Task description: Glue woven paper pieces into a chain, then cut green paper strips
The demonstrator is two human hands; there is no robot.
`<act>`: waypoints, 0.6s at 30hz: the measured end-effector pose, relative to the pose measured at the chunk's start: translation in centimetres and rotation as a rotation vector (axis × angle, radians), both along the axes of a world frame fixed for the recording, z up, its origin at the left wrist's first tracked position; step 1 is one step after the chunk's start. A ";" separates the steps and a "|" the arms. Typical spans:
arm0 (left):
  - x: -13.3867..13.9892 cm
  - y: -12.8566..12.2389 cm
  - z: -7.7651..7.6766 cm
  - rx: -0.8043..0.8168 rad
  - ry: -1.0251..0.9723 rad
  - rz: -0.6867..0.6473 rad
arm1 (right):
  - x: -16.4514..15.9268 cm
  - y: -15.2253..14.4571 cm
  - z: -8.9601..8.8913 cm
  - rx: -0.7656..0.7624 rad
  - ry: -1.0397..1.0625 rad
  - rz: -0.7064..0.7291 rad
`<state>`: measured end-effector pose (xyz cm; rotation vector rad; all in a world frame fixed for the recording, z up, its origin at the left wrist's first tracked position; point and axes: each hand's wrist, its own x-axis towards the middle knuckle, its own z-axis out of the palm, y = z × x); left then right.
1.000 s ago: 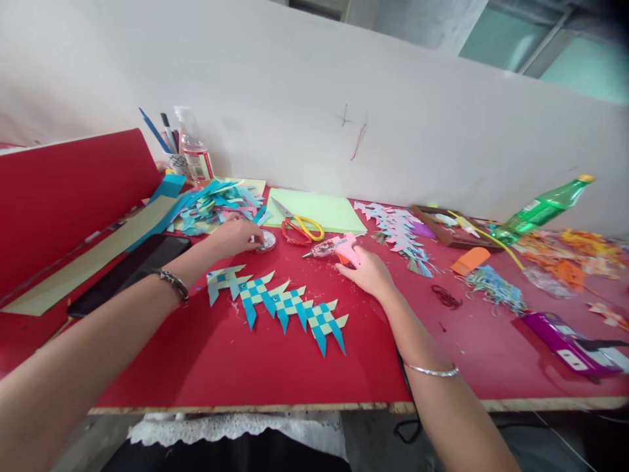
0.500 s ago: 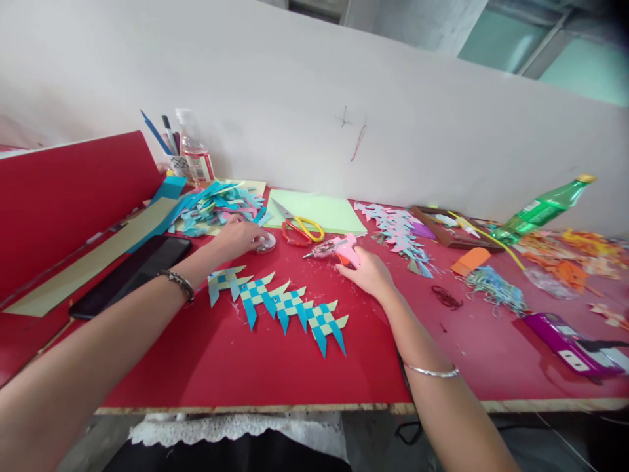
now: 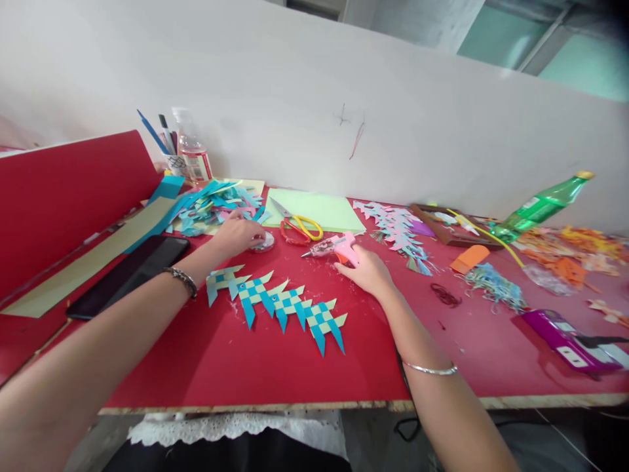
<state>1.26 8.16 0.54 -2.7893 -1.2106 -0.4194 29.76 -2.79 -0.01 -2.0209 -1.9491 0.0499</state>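
My left hand (image 3: pixel 236 236) is over the edge of a small round clear dish (image 3: pixel 266 242), its fingers bent together; whatever is between the fingertips is hidden. My right hand (image 3: pixel 369 271) is wrapped round the handle of a pink hot glue gun (image 3: pixel 339 247), which lies with its nozzle toward the left. Nearer to me, a row of woven blue and pale-yellow paper fish (image 3: pixel 289 303) rests on the red tabletop (image 3: pixel 230 373). Small eyes show on some of them.
Scissors (image 3: pixel 310 227) lie on pale green paper (image 3: pixel 327 208) behind the glue gun. A heap of paper strips (image 3: pixel 216 204) and a phone (image 3: pixel 130 275) lie left. To the right are a tilted green bottle (image 3: pixel 540 208), a wooden tray (image 3: pixel 437 231) and a purple power strip (image 3: pixel 572 341).
Both hands stay almost where they were, the left at the dish and the right on the glue gun. The whole view has shifted very slightly.
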 end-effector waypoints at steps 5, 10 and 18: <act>0.1 0.0 -0.1 0.018 0.064 0.020 | 0.1 0.0 -0.1 -0.003 -0.014 -0.010; 0.5 0.2 -0.6 0.009 0.043 0.048 | 0.2 0.1 -0.2 -0.006 -0.028 -0.012; 1.1 -0.9 0.4 0.005 -0.071 0.068 | 0.2 0.1 -0.2 -0.007 -0.029 -0.018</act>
